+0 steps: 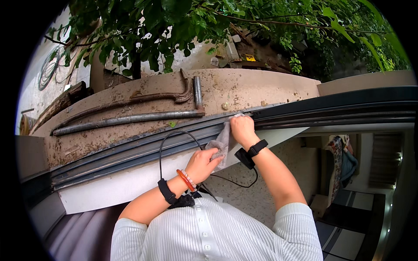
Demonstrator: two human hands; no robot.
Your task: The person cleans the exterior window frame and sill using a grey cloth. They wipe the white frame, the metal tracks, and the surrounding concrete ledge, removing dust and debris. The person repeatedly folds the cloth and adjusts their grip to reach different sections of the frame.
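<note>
A grey cloth (223,140) stretches between my two hands over the dark metal track of a sliding window (137,143). My right hand (242,129) is closed on its upper end and presses it against the track, beside the dark sash frame (326,106). Lower and to the left, my left hand (201,164) holds the other end of the cloth between thumb and fingers, above the white inner sill (107,186). Black straps are on both wrists, with a black cable looping from each; the left wrist also has an orange bangle and a beaded bracelet.
Outside, a dirt-strewn ledge (248,83) holds a rusty curved metal bar (143,98) and an L-shaped metal pipe (130,120). Leafy branches (156,29) hang beyond it. Purple-grey curtain fabric (81,231) is at lower left. A room with a speckled floor (261,199) lies at right.
</note>
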